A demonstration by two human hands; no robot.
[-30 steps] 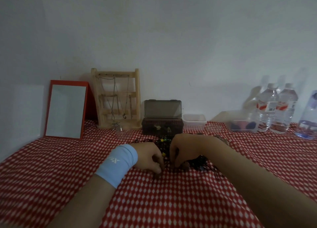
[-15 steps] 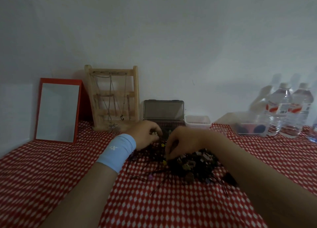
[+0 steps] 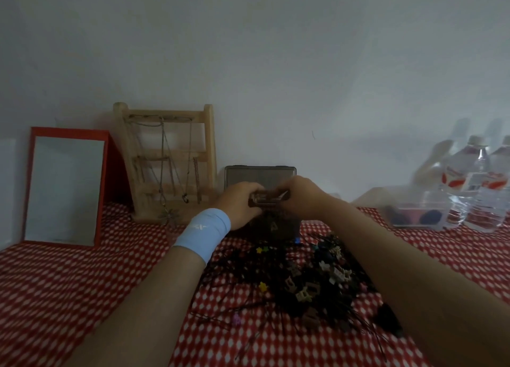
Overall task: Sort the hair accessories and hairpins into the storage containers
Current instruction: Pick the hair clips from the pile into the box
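Desk (image 3: 55, 284): soft red-and-white checked cloth
Hairpins (image 3: 242, 307): thin black wire, tangled with small blocky clips (image 3: 306, 293)
Grips: left grip (image 3: 240, 201) and right grip (image 3: 303, 198), just risen from that heap, each pinch one end of a glossy brown clip (image 3: 269, 198)
Box (image 3: 276, 227): dark, lid up, directly beneath; drop-in likely next

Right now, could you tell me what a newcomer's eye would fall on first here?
The two hands meet at the centre: the left hand and right hand both hold a brown hair clip just above the dark storage box by the wall. In front of the box, a dark heap of hairpins and small clips sprawls on the red checked cloth. A red-framed mirror stands at far left.
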